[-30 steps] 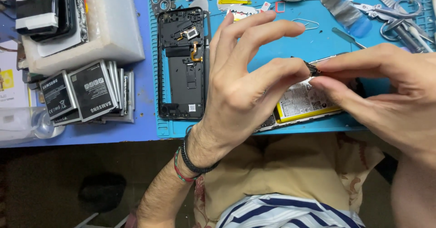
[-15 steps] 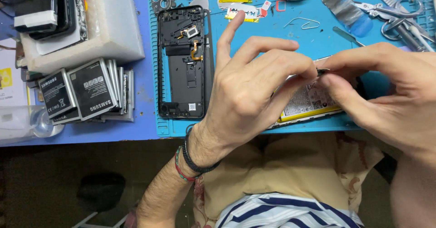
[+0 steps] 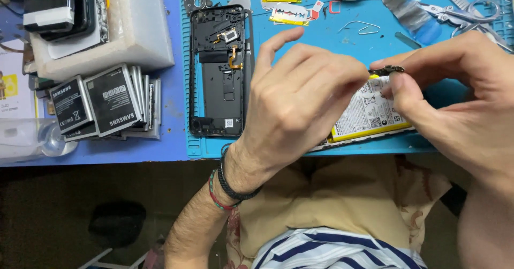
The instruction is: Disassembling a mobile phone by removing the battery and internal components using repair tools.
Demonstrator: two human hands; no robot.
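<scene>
Single head-worn view, straight down and close over the blue repair mat (image 3: 321, 140) and lap.

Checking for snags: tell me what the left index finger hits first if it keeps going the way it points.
Raised above the mat, the left hand's index points up-right; next in line looks like the razor blade, though depth is unclear.

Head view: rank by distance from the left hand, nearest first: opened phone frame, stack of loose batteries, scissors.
1. Opened phone frame: just beside the left hand, on the blue mat.
2. Stack of loose batteries: farther out, at the table's left edge.
3. Scissors: top right corner.
</scene>
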